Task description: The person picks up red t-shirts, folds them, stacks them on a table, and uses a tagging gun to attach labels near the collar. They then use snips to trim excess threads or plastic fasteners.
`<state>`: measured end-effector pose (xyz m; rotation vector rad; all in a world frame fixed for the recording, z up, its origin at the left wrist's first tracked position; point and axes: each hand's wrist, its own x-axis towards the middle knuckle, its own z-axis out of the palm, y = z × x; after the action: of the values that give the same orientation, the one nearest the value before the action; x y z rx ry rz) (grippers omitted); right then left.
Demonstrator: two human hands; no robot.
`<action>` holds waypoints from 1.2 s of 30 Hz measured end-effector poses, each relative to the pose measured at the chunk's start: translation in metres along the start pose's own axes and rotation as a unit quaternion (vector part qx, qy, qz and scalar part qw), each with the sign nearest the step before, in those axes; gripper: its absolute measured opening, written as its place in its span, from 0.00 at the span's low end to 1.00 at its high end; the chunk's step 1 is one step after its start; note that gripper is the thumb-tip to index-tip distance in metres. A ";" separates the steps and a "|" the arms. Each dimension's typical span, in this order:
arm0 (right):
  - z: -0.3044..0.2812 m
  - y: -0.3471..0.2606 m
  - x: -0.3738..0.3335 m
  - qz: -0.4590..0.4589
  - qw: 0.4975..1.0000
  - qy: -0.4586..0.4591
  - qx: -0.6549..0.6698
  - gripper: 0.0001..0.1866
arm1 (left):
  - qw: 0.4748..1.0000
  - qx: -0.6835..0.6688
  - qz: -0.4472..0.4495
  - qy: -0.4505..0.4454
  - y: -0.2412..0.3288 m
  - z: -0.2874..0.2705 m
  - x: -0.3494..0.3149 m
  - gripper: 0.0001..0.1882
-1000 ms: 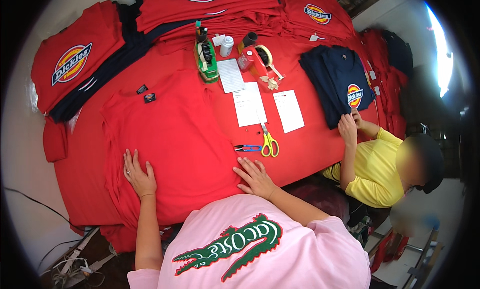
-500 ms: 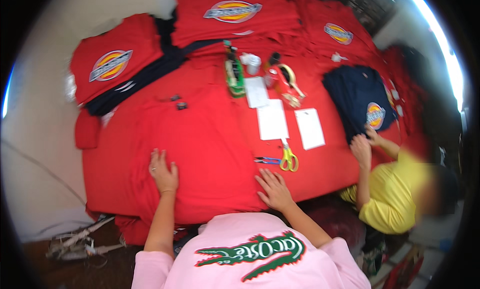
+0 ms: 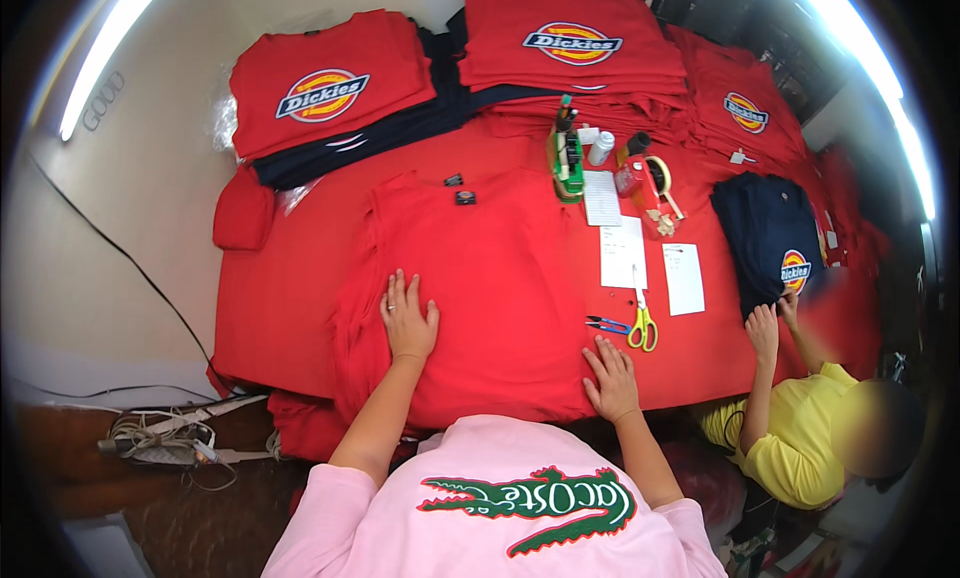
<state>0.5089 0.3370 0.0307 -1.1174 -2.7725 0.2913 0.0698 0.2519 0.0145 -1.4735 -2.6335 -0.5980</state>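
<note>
A red shirt (image 3: pixel 490 268) lies spread flat in front of me, its neck labels toward the far side. My left hand (image 3: pixel 408 320) rests palm down on its left part, fingers stretched and a ring on one. At the shirt's right edge my right hand (image 3: pixel 612 381) lies flat with the fingers apart, holding nothing. Just beyond that hand are blue thread snips (image 3: pixel 608 325) and yellow-handled scissors (image 3: pixel 643 332).
Folded red shirts (image 3: pixel 325 103) and a taller stack (image 3: pixel 575 63) line the far side. Paper sheets (image 3: pixel 684 278), a green bottle-like container (image 3: pixel 567 163) and a red tape dispenser (image 3: pixel 640 183) stand right of centre. A person in yellow (image 3: pixel 800 428) handles a navy garment (image 3: pixel 765 228).
The view has swung left, so everything sits farther right in the picture. Both my hands stay flat at about the same places on the shirt.
</note>
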 end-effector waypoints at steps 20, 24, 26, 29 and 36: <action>0.036 -0.057 0.016 0.214 0.966 0.148 -0.005 0.31 | 0.985 0.047 0.160 -0.050 -0.084 -0.042 0.089 0.42; 0.034 -0.060 0.018 0.223 0.962 0.158 0.012 0.27 | 0.988 0.057 0.131 -0.052 -0.074 -0.039 0.088 0.41; 0.030 -0.060 0.022 0.226 0.959 0.171 0.030 0.26 | 0.993 0.048 0.097 -0.054 -0.060 -0.034 0.085 0.41; 0.022 -0.060 0.031 0.254 0.941 0.215 0.063 0.21 | 0.996 0.016 0.063 -0.054 -0.036 -0.032 0.087 0.41; 0.005 -0.100 0.108 0.199 0.955 0.188 0.116 0.28 | 0.993 0.033 0.097 -0.051 -0.028 -0.013 0.101 0.41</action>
<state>0.3637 0.3406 0.0553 -1.4809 -2.1129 0.3885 -0.0093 0.3153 0.0429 -1.7572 -2.5113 -0.4238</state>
